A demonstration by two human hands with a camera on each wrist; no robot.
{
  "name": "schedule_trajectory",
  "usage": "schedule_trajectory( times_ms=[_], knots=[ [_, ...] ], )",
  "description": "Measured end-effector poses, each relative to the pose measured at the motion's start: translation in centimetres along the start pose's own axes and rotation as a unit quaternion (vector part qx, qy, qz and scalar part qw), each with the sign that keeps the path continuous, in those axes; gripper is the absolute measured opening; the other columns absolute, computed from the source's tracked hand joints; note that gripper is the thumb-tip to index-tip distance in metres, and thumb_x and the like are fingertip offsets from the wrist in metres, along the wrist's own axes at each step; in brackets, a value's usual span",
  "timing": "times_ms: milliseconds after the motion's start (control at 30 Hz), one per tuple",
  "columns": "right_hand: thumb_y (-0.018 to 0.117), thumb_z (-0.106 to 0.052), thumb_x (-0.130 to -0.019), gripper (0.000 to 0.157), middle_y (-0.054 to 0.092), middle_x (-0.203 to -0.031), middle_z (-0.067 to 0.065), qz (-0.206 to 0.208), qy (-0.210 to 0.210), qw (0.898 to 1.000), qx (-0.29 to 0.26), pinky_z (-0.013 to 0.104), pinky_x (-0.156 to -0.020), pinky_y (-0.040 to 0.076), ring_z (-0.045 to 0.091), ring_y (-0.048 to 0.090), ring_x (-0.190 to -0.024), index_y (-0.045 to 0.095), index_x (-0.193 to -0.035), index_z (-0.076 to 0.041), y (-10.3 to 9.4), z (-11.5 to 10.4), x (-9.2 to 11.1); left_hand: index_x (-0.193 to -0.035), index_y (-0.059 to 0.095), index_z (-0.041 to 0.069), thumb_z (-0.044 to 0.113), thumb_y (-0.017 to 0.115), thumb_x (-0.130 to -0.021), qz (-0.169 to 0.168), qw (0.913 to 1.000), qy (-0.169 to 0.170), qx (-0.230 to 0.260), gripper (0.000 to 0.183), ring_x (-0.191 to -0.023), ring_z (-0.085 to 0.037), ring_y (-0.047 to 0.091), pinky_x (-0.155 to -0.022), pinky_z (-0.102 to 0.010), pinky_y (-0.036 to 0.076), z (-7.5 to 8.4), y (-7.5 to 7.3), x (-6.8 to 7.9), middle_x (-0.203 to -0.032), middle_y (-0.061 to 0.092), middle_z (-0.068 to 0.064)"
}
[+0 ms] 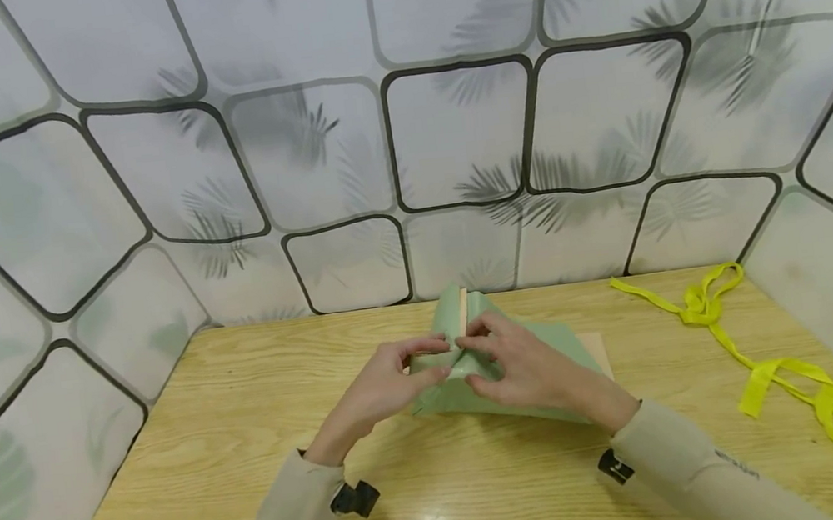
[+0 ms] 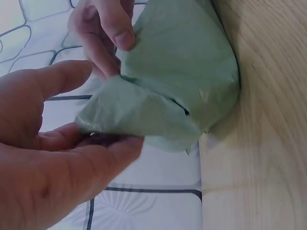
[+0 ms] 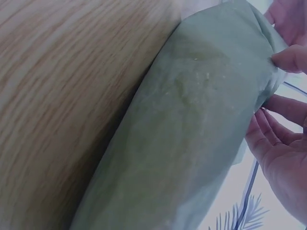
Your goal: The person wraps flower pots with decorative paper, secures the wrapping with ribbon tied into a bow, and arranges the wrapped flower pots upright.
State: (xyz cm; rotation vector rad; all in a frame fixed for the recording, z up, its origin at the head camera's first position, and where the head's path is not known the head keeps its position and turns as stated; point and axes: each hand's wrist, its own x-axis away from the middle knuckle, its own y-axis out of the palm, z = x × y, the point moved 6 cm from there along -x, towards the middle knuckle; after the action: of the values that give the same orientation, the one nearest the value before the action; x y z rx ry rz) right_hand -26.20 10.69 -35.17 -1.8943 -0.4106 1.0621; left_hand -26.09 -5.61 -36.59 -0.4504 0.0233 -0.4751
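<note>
One green paper package (image 1: 556, 347), lying on the wooden table (image 1: 250, 410) well apart from one yellow ribbon (image 1: 756, 364), left hand (image 1: 389, 381) gripping a raised paper flap (image 2: 129, 110), right hand (image 1: 528, 362) pinching the paper just beside it.

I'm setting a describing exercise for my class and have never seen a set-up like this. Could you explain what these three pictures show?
There is no machine here: one person works bare-handed. The widest picture comes from a camera on the head, looking forward and down. The other two come from cameras on the left and right wrists, showing the same work close up. On the light wooden table lies a pale green, paper-like wrapping, folded and bulging; what it covers is mostly hidden, though a flat beige piece sticks out. The left hand pinches a flap of the wrapping, and the right hand grips its edge. A looped, bright yellow ribbon lies off to the right.
</note>
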Motion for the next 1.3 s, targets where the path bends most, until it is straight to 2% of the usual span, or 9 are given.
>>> schedule_trajectory(
  times_ms=[133, 300, 467, 600, 867, 1033, 1167, 1233, 1300],
  knots=[
    [0.07, -0.026, -0.08, 0.038, 0.054, -0.115, 0.009, -0.001, -0.002, 1.0, 0.005, 0.023, -0.071, 0.05, 0.012, 0.056, -0.09, 0.069, -0.111, -0.004, 0.1, 0.0, 0.0, -0.125, 0.059, 0.023, 0.026, 0.068, -0.088, 0.02, 0.9998, 0.002, -0.008, 0.038, -0.107, -0.023, 0.059, -0.077, -0.034, 0.053, -0.7, -0.4, 0.2, -0.126, 0.058, -0.001],
    [0.066, -0.029, -0.083, 0.04, 0.058, -0.126, 0.008, -0.024, -0.001, 0.999, 0.027, 0.034, -0.087, 0.052, 0.019, 0.057, -0.108, 0.067, -0.115, -0.004, 0.3, 0.1, 0.0, -0.101, 0.064, 0.021, 0.029, 0.076, -0.081, 0.078, 0.9924, 0.0, -0.095, 0.024, -0.098, -0.019, 0.063, -0.069, -0.031, 0.054, -1.6, -1.0, 0.7, -0.103, 0.065, -0.001],
    [0.064, -0.03, -0.085, 0.042, 0.062, -0.125, 0.005, -0.041, 0.018, 0.999, 0.023, 0.038, -0.094, 0.049, 0.02, 0.055, -0.114, 0.065, -0.12, -0.005, 0.3, 0.2, 0.0, -0.092, 0.068, 0.018, 0.017, 0.075, -0.082, 0.102, 0.9739, 0.112, -0.17, 0.012, -0.077, -0.007, 0.061, -0.064, -0.02, 0.053, -0.7, -0.3, 1.1, -0.085, 0.065, 0.004],
    [0.065, -0.027, -0.084, 0.042, 0.062, -0.126, 0.004, -0.042, 0.025, 0.999, 0.008, 0.038, -0.094, 0.049, 0.019, 0.055, -0.115, 0.065, -0.12, -0.006, 0.2, 0.2, 0.0, -0.104, 0.069, 0.014, 0.008, 0.074, -0.081, 0.098, 0.9376, 0.214, -0.256, 0.024, -0.07, -0.004, 0.055, -0.061, -0.014, 0.049, 0.6, 1.0, 1.8, -0.087, 0.062, 0.004],
    [0.058, -0.023, -0.087, 0.04, 0.058, -0.131, -0.001, -0.079, 0.066, 0.994, -0.023, 0.037, -0.093, 0.048, 0.016, 0.051, -0.119, 0.063, -0.125, -0.01, 0.3, 0.5, 0.0, -0.1, 0.07, 0.015, 0.01, 0.075, -0.08, 0.133, 0.8306, 0.313, -0.441, 0.021, -0.078, -0.004, 0.058, -0.064, -0.011, 0.049, 1.8, 2.9, 3.2, -0.096, 0.061, 0.004],
    [0.049, -0.036, -0.097, 0.039, 0.056, -0.132, -0.005, -0.094, 0.12, 0.986, -0.066, 0.03, -0.085, 0.05, 0.01, 0.054, -0.109, 0.062, -0.126, -0.012, 0.4, 0.8, 0.1, -0.112, 0.071, 0.018, 0.017, 0.073, -0.083, 0.127, 0.7896, 0.316, -0.51, 0.029, -0.073, -0.004, 0.054, -0.056, -0.009, 0.045, 1.8, 3.4, 4.0, -0.096, 0.059, 0.004],
    [0.055, -0.044, -0.094, 0.045, 0.06, -0.128, -0.003, -0.069, 0.11, 0.99, -0.05, 0.03, -0.083, 0.051, 0.013, 0.057, -0.106, 0.066, -0.12, -0.009, 0.4, 0.8, -0.2, -0.127, 0.062, 0.018, 0.031, 0.074, -0.083, 0.105, 0.7576, 0.287, -0.577, 0.047, -0.073, -0.007, 0.048, -0.051, -0.009, 0.04, 1.5, 4.4, 4.5, -0.103, 0.053, 0.001],
    [0.062, -0.041, -0.091, 0.042, 0.062, -0.125, -0.001, -0.053, 0.092, 0.994, -0.035, 0.031, -0.083, 0.051, 0.015, 0.058, -0.106, 0.068, -0.117, -0.008, 0.3, 0.6, -0.3, -0.132, 0.057, 0.017, 0.036, 0.072, -0.084, 0.086, 0.7619, 0.268, -0.584, 0.055, -0.075, -0.009, 0.045, -0.052, -0.01, 0.039, 1.2, 4.8, 4.6, -0.106, 0.05, -0.001],
    [0.066, -0.035, -0.088, 0.039, 0.064, -0.122, 0.002, -0.041, 0.074, 0.996, -0.028, 0.031, -0.08, 0.051, 0.016, 0.059, -0.104, 0.069, -0.115, -0.007, 0.3, 0.5, -0.4, -0.136, 0.052, 0.015, 0.037, 0.069, -0.086, 0.063, 0.7886, 0.253, -0.557, 0.058, -0.079, -0.01, 0.045, -0.056, -0.011, 0.041, 0.9, 4.8, 4.5, -0.11, 0.049, -0.002]
  ],
)
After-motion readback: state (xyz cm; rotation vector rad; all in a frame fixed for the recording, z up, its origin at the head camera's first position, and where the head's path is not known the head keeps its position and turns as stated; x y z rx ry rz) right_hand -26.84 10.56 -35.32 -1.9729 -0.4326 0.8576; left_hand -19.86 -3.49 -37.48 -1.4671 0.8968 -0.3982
